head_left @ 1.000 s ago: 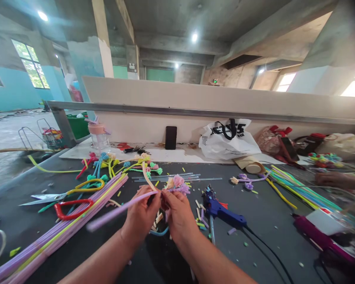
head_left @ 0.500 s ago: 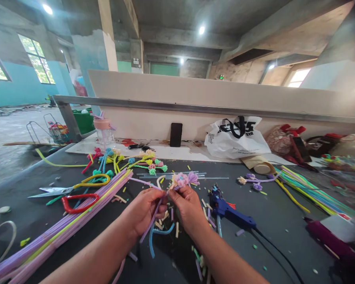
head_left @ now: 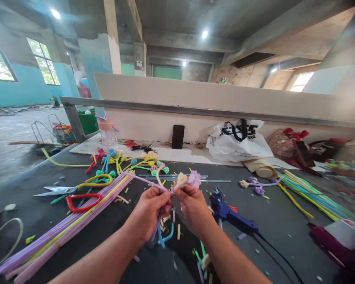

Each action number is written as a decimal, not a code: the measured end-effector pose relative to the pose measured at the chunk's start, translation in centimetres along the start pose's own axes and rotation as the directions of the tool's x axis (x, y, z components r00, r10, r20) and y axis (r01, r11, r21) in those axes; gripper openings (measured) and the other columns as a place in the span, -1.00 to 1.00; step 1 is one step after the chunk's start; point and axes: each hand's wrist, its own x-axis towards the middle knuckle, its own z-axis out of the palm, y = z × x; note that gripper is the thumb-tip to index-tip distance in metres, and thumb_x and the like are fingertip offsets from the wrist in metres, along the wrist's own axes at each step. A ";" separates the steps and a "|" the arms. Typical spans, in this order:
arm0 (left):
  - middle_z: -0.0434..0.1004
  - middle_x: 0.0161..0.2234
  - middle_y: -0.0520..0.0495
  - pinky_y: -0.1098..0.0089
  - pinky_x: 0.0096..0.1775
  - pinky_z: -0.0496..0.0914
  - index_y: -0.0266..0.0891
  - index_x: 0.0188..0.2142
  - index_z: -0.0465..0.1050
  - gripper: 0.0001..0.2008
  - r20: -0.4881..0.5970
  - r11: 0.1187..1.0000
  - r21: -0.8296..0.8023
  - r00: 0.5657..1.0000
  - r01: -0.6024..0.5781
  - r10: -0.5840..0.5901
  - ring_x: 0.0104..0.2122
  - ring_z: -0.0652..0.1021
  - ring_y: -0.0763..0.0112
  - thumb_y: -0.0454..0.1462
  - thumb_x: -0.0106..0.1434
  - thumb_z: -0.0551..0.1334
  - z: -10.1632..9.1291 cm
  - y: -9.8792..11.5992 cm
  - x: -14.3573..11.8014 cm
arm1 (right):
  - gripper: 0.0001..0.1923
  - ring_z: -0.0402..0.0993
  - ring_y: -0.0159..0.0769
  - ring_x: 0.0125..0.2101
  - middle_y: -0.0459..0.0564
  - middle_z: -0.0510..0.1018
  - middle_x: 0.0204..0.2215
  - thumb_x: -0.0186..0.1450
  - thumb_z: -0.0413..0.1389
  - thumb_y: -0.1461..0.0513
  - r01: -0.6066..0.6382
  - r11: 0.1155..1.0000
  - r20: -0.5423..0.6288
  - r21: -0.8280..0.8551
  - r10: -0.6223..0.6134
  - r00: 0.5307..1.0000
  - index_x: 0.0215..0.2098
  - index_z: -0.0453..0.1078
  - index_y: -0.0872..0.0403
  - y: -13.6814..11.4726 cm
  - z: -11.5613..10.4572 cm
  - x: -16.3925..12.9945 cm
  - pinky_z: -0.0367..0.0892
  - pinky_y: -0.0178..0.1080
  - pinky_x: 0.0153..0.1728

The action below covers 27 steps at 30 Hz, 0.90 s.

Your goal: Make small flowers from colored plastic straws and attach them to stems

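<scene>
My left hand grips a lilac pipe cleaner that runs up and left from the fingers, with its other end hanging below the hand. My right hand pinches the stems of a small bunch of pipe-cleaner flowers, cream and pink, held just above the fingers. The two hands meet over a dark grey table. A blue pipe-cleaner piece lies on the table under them among several short offcuts.
A blue glue gun with a black cord lies right of my right hand. Scissors with yellow and red handles and a long bundle of pipe cleaners lie left. Finished flowers, a phone and a white bag sit behind.
The lilac pipe cleaner swung from pointing low left to rising up left, its tail now hanging below my left hand. Both hands stayed together; the view shifted slightly.
</scene>
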 end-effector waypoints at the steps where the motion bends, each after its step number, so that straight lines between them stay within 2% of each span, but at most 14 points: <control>1: 0.26 -0.64 0.10 0.56 -0.58 0.14 -0.30 -0.51 0.27 -0.85 -0.073 0.984 0.142 0.990 -0.107 0.119 -0.66 0.26 0.62 -0.27 0.09 0.22 -0.1 -0.1 0.1 | -0.84 0.31 -0.39 -0.51 -0.12 0.49 -0.57 -0.11 0.33 0.21 -0.020 0.999 -0.048 0.047 0.022 0.999 -0.56 0.48 0.08 0.3 0.2 0.1 0.22 -0.29 -0.36; 3: 0.34 -0.59 0.05 0.49 -0.48 0.26 -0.28 -0.46 0.33 -0.87 -0.109 0.837 0.472 0.923 -0.277 0.368 -0.57 0.35 0.52 -0.24 0.12 0.19 -0.7 -0.3 0.5 | -0.79 0.27 -0.44 -0.55 -0.14 0.47 -0.60 -0.17 0.36 0.22 -0.068 0.991 -0.146 0.112 0.084 0.986 -0.59 0.46 0.10 0.6 0.7 0.1 0.19 -0.32 -0.41; 6: 0.44 -0.44 -0.05 0.37 -0.27 0.33 -0.26 -0.41 0.38 -0.90 0.096 0.425 0.788 0.771 -0.445 0.629 -0.39 0.44 0.38 -0.27 0.17 0.14 -1.6 -0.6 0.8 | -0.75 0.26 -0.45 -0.56 -0.15 0.44 -0.62 -0.21 0.37 0.25 -0.136 0.980 -0.192 0.143 0.162 0.968 -0.59 0.42 0.12 0.8 1.0 -0.2 0.14 -0.34 -0.47; 8: 0.44 -0.41 -0.08 0.35 -0.23 0.33 -0.25 -0.39 0.39 -0.88 0.239 0.216 0.841 0.699 -0.496 0.674 -0.35 0.45 0.35 -0.31 0.21 0.09 -1.9 -0.7 0.8 | -0.73 0.27 -0.44 -0.56 -0.15 0.43 -0.61 -0.21 0.37 0.26 -0.155 0.974 -0.184 0.165 0.185 0.965 -0.57 0.41 0.13 0.8 1.2 -0.5 0.13 -0.35 -0.48; 10: 0.44 -0.41 -0.09 0.35 -0.23 0.35 -0.25 -0.36 0.38 -0.86 0.340 0.086 0.846 0.657 -0.526 0.673 -0.33 0.46 0.35 -0.35 0.22 0.06 -2.1 -0.7 0.7 | -0.72 0.25 -0.45 -0.57 -0.16 0.41 -0.62 -0.22 0.37 0.26 -0.173 0.962 -0.193 0.211 0.215 0.957 -0.59 0.38 0.12 0.8 1.3 -0.7 0.12 -0.35 -0.49; 12: 0.45 -0.39 -0.10 0.33 -0.19 0.35 -0.24 -0.34 0.38 -0.86 0.420 -0.006 0.832 0.622 -0.555 0.661 -0.30 0.46 0.33 -0.37 0.22 0.05 -2.0 -0.7 0.5 | -0.72 0.21 -0.48 -0.61 -0.18 0.38 -0.66 -0.22 0.37 0.25 -0.171 0.953 -0.211 0.251 0.227 0.951 -0.63 0.36 0.12 0.8 1.6 -0.9 0.11 -0.36 -0.52; 14: 0.46 -0.37 -0.10 0.30 -0.14 0.34 -0.23 -0.34 0.38 -0.86 0.452 -0.036 0.816 0.598 -0.577 0.661 -0.28 0.46 0.33 -0.37 0.22 0.06 -1.9 -0.7 0.3 | -0.73 0.18 -0.49 -0.63 -0.18 0.36 -0.68 -0.20 0.36 0.23 -0.145 0.956 -0.213 0.255 0.201 0.956 -0.64 0.35 0.12 0.8 1.9 -1.0 0.10 -0.36 -0.54; 16: 0.47 -0.36 -0.09 0.29 -0.15 0.34 -0.23 -0.36 0.39 -0.88 0.387 0.057 0.827 0.640 -0.559 0.664 -0.28 0.47 0.33 -0.34 0.21 0.08 -1.6 -0.9 0.2 | -0.77 0.19 -0.48 -0.63 -0.16 0.38 -0.67 -0.16 0.33 0.22 -0.106 0.966 -0.196 0.236 0.154 0.968 -0.63 0.37 0.12 0.8 2.2 -1.1 0.12 -0.35 -0.53; 17: 0.47 -0.37 -0.09 0.31 -0.18 0.35 -0.23 -0.37 0.39 -0.89 0.310 0.160 0.832 0.683 -0.532 0.662 -0.30 0.47 0.34 -0.32 0.21 0.10 -1.4 -1.1 0.2 | -0.78 0.22 -0.47 -0.62 -0.15 0.40 -0.67 -0.15 0.32 0.22 -0.091 0.970 -0.190 0.227 0.135 0.972 -0.62 0.38 0.12 0.9 2.4 -1.2 0.14 -0.35 -0.51; 19: 0.46 -0.42 -0.05 0.37 -0.30 0.36 -0.25 -0.38 0.39 -0.88 0.096 0.458 0.776 0.800 -0.433 0.592 -0.38 0.47 0.39 -0.25 0.19 0.13 -0.8 -1.5 0.2 | -0.81 0.25 -0.45 -0.62 -0.15 0.42 -0.67 -0.12 0.30 0.23 -0.070 0.975 -0.186 0.210 0.110 0.976 -0.59 0.40 0.12 0.9 2.5 -1.3 0.18 -0.33 -0.50; 21: 0.41 -0.53 0.02 0.46 -0.45 0.33 -0.27 -0.41 0.37 -0.84 -0.101 0.765 0.570 0.899 -0.298 0.426 -0.52 0.42 0.48 -0.20 0.16 0.17 0.0 -1.7 0.0 | -0.84 0.26 -0.44 -0.66 -0.16 0.41 -0.69 -0.08 0.27 0.23 -0.040 0.984 -0.182 0.174 0.072 0.981 -0.56 0.39 0.11 1.0 2.5 -1.3 0.20 -0.33 -0.54; 22: 0.37 -0.59 0.06 0.49 -0.50 0.29 -0.27 -0.43 0.35 -0.83 -0.158 0.876 0.423 0.933 -0.230 0.322 -0.58 0.38 0.53 -0.19 0.14 0.18 0.4 -1.7 -0.1 | -0.84 0.24 -0.45 -0.69 -0.17 0.39 -0.71 -0.05 0.26 0.22 -0.027 0.989 -0.174 0.149 0.053 0.983 -0.56 0.38 0.11 1.1 2.4 -1.3 0.19 -0.33 -0.58; 24: 0.32 -0.64 0.10 0.53 -0.55 0.24 -0.28 -0.48 0.32 -0.84 -0.195 0.986 0.125 0.971 -0.111 0.134 -0.64 0.33 0.59 -0.22 0.10 0.22 1.1 -1.4 -0.3 | -0.84 0.21 -0.47 -0.74 -0.19 0.36 -0.74 -0.01 0.23 0.20 -0.032 0.995 -0.145 0.091 0.045 0.988 -0.57 0.35 0.11 1.2 2.2 -1.3 0.15 -0.36 -0.67; 27: 0.31 -0.63 0.08 0.54 -0.56 0.23 -0.32 -0.51 0.32 -0.91 -0.160 0.981 -0.179 0.982 0.068 -0.098 -0.65 0.33 0.61 -0.34 0.04 0.22 1.5 -0.5 -0.4 | -0.79 0.21 -0.47 -0.78 -0.20 0.35 -0.74 -0.02 0.24 0.17 -0.126 0.992 -0.129 0.019 0.127 0.983 -0.53 0.32 0.09 1.0 1.7 -1.3 0.09 -0.40 -0.75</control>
